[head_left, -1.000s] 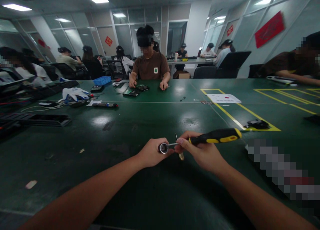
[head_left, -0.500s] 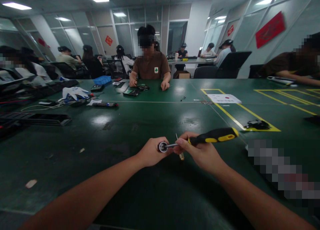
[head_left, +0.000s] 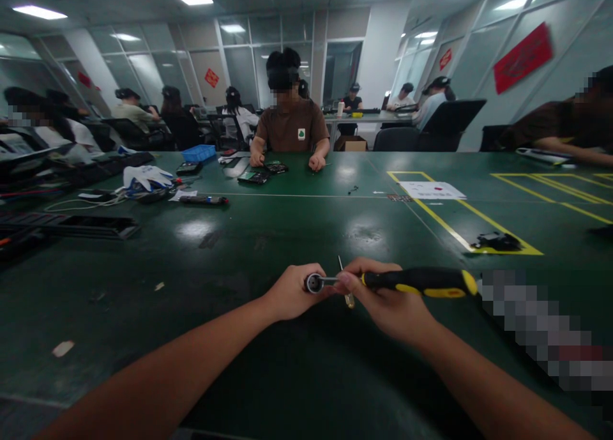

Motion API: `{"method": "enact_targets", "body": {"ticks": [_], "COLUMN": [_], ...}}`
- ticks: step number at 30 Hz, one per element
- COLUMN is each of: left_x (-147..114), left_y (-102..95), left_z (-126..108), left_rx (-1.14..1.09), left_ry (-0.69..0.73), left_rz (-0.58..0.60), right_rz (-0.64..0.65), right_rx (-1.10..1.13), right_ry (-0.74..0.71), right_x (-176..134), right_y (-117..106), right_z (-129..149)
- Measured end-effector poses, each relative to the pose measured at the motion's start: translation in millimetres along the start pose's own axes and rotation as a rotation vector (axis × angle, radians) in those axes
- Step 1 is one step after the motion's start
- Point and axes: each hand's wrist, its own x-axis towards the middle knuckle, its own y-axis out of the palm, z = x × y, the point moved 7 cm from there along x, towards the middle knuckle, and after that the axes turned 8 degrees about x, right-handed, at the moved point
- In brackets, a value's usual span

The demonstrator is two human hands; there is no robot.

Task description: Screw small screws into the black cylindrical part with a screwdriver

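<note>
A small round piece with a metal rim point(head_left: 313, 283) sits at the centre of the frame, its open end facing the camera. The person's left hand point(head_left: 293, 294) has its grip closed around it. A screwdriver with a black and yellow handle point(head_left: 419, 281) lies nearly level just right of centre, its shaft reaching left to the piece's rim; how far the tip enters cannot be told. The right hand's point(head_left: 395, 303) grip pinches the screwdriver where shaft meets handle, thumb toward the camera. Between the hands, a second, slimmer screwdriver point(head_left: 350, 301) lies partly hidden behind the right hand's fingers.

Around them spreads the green surface point(head_left: 215, 338). Right of centre, a black part point(head_left: 497, 242) lies in a yellow-taped outline, with a white sheet point(head_left: 432, 190) above it. At upper left are white-and-blue gloves point(head_left: 147, 177) and a blue basket point(head_left: 198, 153). At upper centre, a co-worker in a brown shirt point(head_left: 292, 127) sits across the surface.
</note>
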Motion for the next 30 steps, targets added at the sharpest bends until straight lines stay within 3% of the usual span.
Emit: {"method": "enact_targets", "body": {"ticks": [12,17,19,22,24,28,30], "left_x": [-0.7,0.3,0.5,0.0,-0.8,-1.8,-1.5], "left_y": [0.8,-3.4,-5.3,-6.4,-7.2,-6.7,-6.4], "left_z": [-2.4,-1.5,-0.5,-1.3,-3.0,-3.3,-2.4], "left_rx": [-0.005,0.018,0.026,0.017,0.005,-0.016,-0.014], "left_ry": [-0.03,-0.028,-0.037,-0.043,-0.034,-0.037,-0.04], "left_rz": [0.001,-0.042,-0.059,-0.057,-0.056,-0.036,-0.037], "right_rz": [-0.028,-0.036,-0.093,-0.18,-0.249,-0.16,-0.171], "right_rx": [0.404,0.494,0.442,0.171,-0.038,-0.314,-0.389], "right_ry": [0.228,0.179,0.147,0.187,0.312,0.638,0.73], "right_x": [3.4,6.2,9.0,15.9,21.2,35.9,45.0], "right_y": [1.3,-1.4,-12.0,-37.1,-60.1,-95.3,-114.3], "right_z": [-21.5,-20.6,-19.1,-28.9,-48.3,-104.0,-126.4]}}
